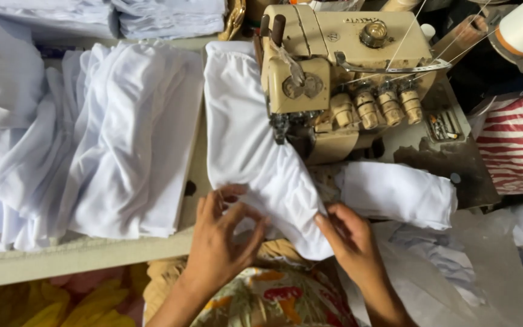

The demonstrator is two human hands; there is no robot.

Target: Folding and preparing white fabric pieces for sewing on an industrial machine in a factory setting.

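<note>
Here, cloth: white fabric piece lies under the beige sewing machine on the bench.
Left hand: fingers pinching its near edge.
Right hand: fingers pressed together, gripping its fold.
Beside: white fabric pile.

I see both forearms bare to the frame's lower edge, no sleeves. Left hand and right hand: no rings, watch or gloves visible. Garment over the lap: floral print, yellow, green, red patches.

Sewing machine blocks ahead; heaped white cloth fills left; bare table edge passable
</note>
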